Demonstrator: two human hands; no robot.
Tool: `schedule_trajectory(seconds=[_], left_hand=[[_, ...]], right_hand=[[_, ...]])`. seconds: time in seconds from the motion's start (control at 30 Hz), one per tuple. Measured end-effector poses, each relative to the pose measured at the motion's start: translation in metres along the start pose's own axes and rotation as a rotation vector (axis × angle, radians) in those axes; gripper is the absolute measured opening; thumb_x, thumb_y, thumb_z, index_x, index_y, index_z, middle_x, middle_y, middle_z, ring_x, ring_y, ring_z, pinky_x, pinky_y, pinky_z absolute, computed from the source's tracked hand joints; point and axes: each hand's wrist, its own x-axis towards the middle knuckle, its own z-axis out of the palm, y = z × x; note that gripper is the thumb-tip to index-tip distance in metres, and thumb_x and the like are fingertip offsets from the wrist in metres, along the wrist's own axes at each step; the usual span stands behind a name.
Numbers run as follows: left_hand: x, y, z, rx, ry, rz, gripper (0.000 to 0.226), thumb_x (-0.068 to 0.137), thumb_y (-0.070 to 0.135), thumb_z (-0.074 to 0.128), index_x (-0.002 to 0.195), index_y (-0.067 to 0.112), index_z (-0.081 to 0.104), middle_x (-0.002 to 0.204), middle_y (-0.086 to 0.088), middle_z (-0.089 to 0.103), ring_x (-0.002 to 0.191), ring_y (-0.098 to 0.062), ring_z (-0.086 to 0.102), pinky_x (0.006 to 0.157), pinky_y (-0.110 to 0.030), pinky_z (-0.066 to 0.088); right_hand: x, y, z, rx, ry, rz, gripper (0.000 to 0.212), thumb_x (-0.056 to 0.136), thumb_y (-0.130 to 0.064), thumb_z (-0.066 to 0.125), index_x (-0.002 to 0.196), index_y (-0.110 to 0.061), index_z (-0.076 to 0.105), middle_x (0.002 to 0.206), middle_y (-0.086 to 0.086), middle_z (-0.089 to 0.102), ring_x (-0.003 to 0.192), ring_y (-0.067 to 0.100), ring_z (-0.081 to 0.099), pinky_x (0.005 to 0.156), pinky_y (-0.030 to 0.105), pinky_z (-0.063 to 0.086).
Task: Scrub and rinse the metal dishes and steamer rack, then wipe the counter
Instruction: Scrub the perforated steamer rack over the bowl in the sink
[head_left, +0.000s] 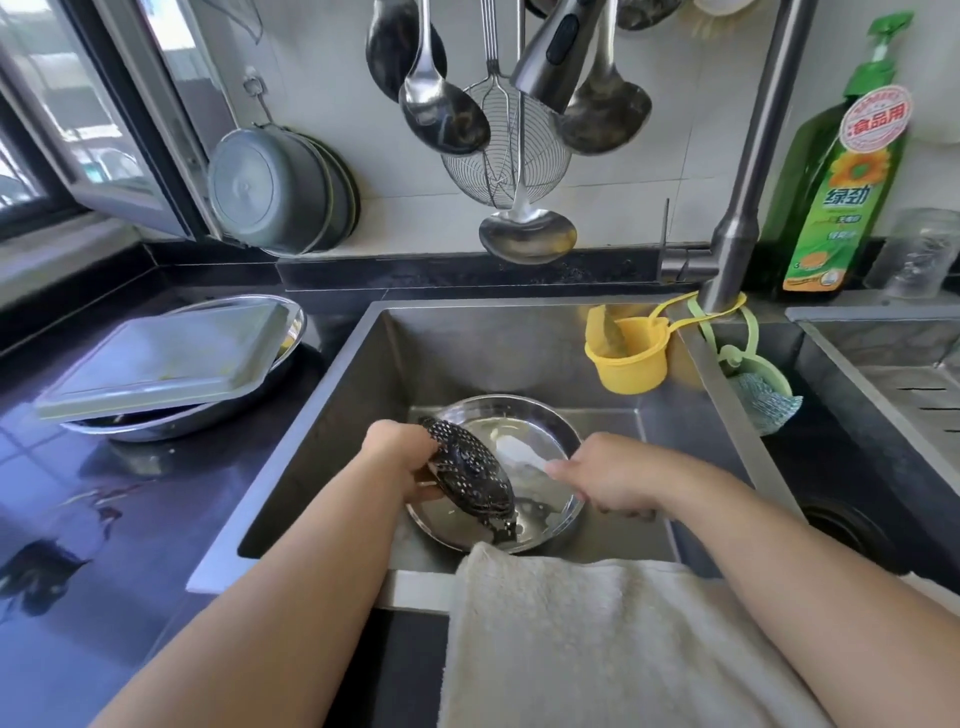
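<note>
Left hand (400, 447) grips the steamer rack (467, 467) tilted over the dish (558, 512); right hand (605, 480), just beside, fingers curled round a white brush (519, 452).

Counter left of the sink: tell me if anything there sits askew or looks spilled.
The pale rectangular tray lies tilted across the metal basin, overhanging its rim rather than nesting in it. Reddish streaks mark the dark counter nearer the camera; whether they are a spill or a reflection cannot be told.
</note>
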Motion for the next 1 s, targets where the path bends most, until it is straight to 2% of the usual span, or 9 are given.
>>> schedule_trajectory(seconds=[0.1,0.17,0.23,0.33,0.4,0.5,0.6,0.77,1.0], left_hand=[[0.007,-0.007,0.001,0.016,-0.028,-0.036,0.017,0.1,-0.014,0.044,0.105,-0.005,0.058,0.081,-0.019,0.067,0.067,-0.03,0.067,0.043,-0.045,0.057],[0.005,-0.007,0.001,0.063,-0.051,-0.042,0.024,0.1,-0.014,0.04,0.09,-0.005,0.06,0.07,-0.015,0.068,0.062,-0.026,0.068,0.043,-0.039,0.059],[0.002,-0.015,0.003,0.195,-0.056,-0.043,0.029,0.101,-0.01,0.037,0.082,-0.002,0.057,0.071,-0.014,0.063,0.065,-0.025,0.062,0.061,-0.039,0.06],[0.001,-0.02,0.007,0.443,0.017,0.038,0.02,0.099,-0.004,0.044,0.108,-0.011,0.061,0.092,-0.02,0.06,0.076,-0.03,0.062,0.081,-0.041,0.061],[0.007,-0.021,0.009,0.547,0.037,0.134,0.028,0.1,0.001,0.052,0.125,-0.006,0.061,0.104,-0.017,0.065,0.09,-0.03,0.067,0.082,-0.039,0.062],[0.001,-0.015,0.009,0.678,0.158,0.299,0.024,0.096,0.008,0.055,0.112,0.002,0.071,0.104,-0.012,0.07,0.094,-0.03,0.067,0.081,-0.036,0.058],[-0.022,-0.001,0.009,0.687,0.281,0.497,0.03,0.094,0.01,0.051,0.114,0.014,0.073,0.113,-0.011,0.069,0.101,-0.032,0.066,0.083,-0.035,0.054],[-0.074,0.02,-0.01,0.772,0.111,0.653,0.032,0.096,0.013,0.047,0.101,0.023,0.077,0.107,-0.003,0.075,0.094,-0.023,0.07,0.087,-0.036,0.059],[-0.117,0.029,-0.103,0.865,0.119,0.788,0.028,0.102,0.018,0.052,0.111,0.022,0.078,0.106,0.004,0.075,0.093,-0.016,0.068,0.083,-0.024,0.051]], right_hand=[[0.001,0.008,0.0,0.042,0.005,-0.016,0.06,0.104,-0.055,0.04,0.096,0.0,0.064,0.075,0.015,0.058,0.052,0.024,0.046,0.048,0.026,0.036],[0.0,0.006,-0.002,0.075,0.036,-0.057,0.054,0.104,-0.052,0.039,0.086,-0.007,0.061,0.075,0.013,0.057,0.053,0.025,0.047,0.046,0.025,0.036],[-0.006,0.003,-0.005,0.113,0.053,-0.088,0.051,0.105,-0.051,0.04,0.083,-0.01,0.06,0.071,0.009,0.056,0.051,0.025,0.047,0.044,0.024,0.036],[-0.011,0.002,-0.004,0.14,0.04,-0.091,0.05,0.104,-0.051,0.042,0.08,-0.01,0.059,0.056,0.0,0.053,0.048,0.022,0.044,0.045,0.023,0.035],[-0.014,0.0,-0.005,0.134,0.038,-0.096,0.048,0.105,-0.049,0.042,0.079,-0.011,0.058,0.05,-0.002,0.053,0.047,0.021,0.043,0.046,0.024,0.035],[-0.016,-0.002,-0.006,0.096,0.033,-0.119,0.042,0.108,-0.042,0.038,0.074,-0.022,0.05,0.074,0.007,0.051,0.051,0.021,0.043,0.048,0.027,0.038],[-0.016,-0.001,-0.005,0.161,0.086,-0.089,0.042,0.107,-0.039,0.041,0.073,-0.017,0.052,0.069,0.003,0.05,0.053,0.019,0.044,0.046,0.025,0.038],[-0.018,-0.006,-0.011,-0.054,0.227,-0.015,0.034,0.106,-0.036,0.044,0.081,-0.013,0.052,0.101,0.013,0.066,0.086,0.031,0.056,0.065,0.031,0.04],[-0.065,-0.12,-0.058,-0.229,0.281,-0.208,0.023,0.103,-0.027,0.05,0.11,-0.011,0.065,0.108,0.009,0.067,0.094,0.028,0.064,0.066,0.032,0.045]])
